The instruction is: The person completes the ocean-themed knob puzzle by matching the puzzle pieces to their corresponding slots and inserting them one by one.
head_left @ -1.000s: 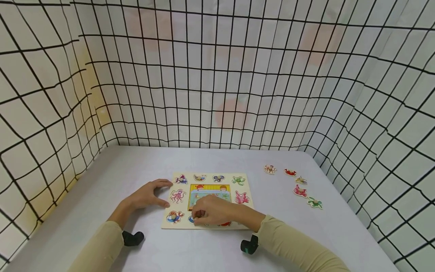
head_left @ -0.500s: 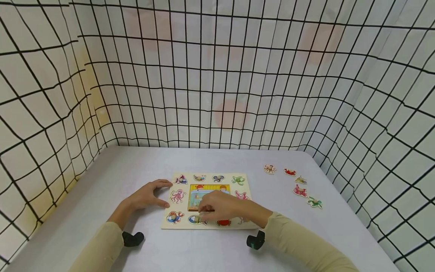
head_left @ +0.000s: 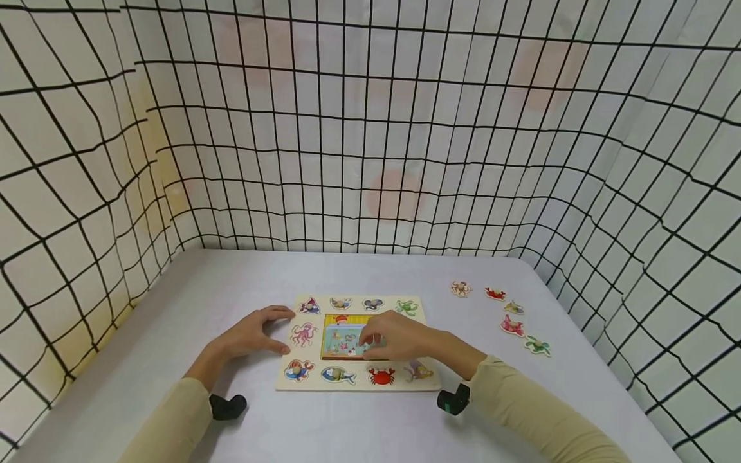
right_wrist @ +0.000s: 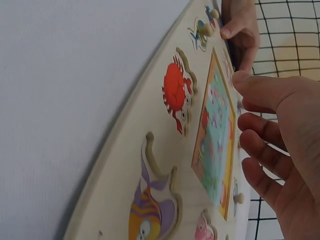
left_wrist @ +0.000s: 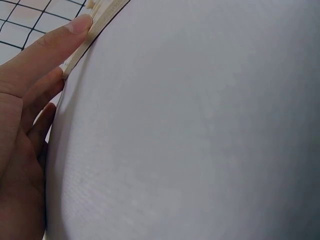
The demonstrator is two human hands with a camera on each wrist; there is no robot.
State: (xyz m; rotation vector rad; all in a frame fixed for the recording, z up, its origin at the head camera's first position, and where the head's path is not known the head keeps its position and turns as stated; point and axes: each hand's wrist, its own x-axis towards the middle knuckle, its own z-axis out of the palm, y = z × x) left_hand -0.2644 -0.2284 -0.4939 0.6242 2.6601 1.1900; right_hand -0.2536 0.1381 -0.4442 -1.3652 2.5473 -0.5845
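A pale wooden peg puzzle board (head_left: 359, 386) with sea-animal shapes lies flat on the table. My left hand (head_left: 249, 332) touches its left edge, the thumb and fingers spread apart; in the left wrist view the thumb (left_wrist: 55, 47) rests by the board's edge (left_wrist: 102, 22). Above the board's middle picture (head_left: 338, 341) hovers my right hand (head_left: 399, 337), its fingers loosely bent around nothing. A blue fish piece (head_left: 337, 374) with a wooden knob sits in the board's front row. Beside it, the red crab recess (right_wrist: 174, 87) and the striped fish recess (right_wrist: 145, 217) hold no piece.
Several loose pieces lie right of the board: an octopus (head_left: 460, 289), a red crab (head_left: 494, 293), a yellowish piece (head_left: 512, 307), a pink piece (head_left: 512, 325) and a green turtle (head_left: 537, 346). Black netting (head_left: 370, 157) surrounds the table's back and sides.
My right hand has moved away from the fish piece, right and slightly back across the board, uncovering the fish and the crab recess. The left hand has stayed at the edge.
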